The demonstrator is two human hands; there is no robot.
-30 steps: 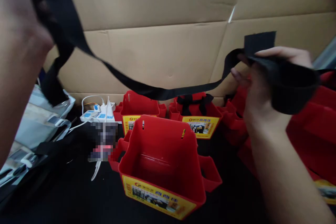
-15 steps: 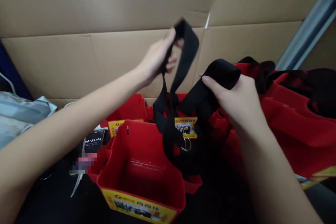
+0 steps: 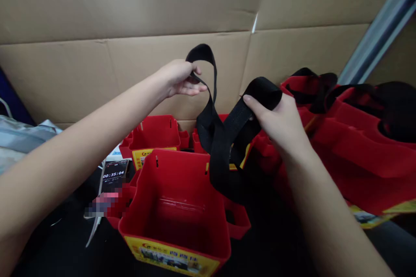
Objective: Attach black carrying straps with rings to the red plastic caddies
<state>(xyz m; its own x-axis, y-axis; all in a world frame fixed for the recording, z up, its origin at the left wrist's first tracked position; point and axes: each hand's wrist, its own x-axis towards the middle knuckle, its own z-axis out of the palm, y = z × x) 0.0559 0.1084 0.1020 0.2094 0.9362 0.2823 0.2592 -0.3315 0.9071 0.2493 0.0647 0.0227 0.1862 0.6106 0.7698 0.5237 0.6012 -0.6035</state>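
Note:
A long black webbing strap (image 3: 219,140) hangs in loops between my two hands, above the front red plastic box. My left hand (image 3: 183,78) has one loop passing around it and between thumb and fingers, with the fingers fairly straight. Folded webbing is pinched in my right hand (image 3: 281,117), the thumb lying on top. The lower part of the strap drops behind the right side of the red box (image 3: 182,166). This box has slots in its back wall, side pockets and a yellow printed label (image 3: 170,255) in front.
Another red box (image 3: 156,132) stands behind at the left. Several red boxes with black straps (image 3: 367,147) are piled at the right. A phone (image 3: 114,175) showing a timer lies left, near a pale cloth bag (image 3: 22,140). Cardboard (image 3: 156,69) walls off the back.
My left hand has moved left and slightly down, drawing its strap loop along. My right hand has shifted a little left with the folded strap. The metal rings are no longer visible.

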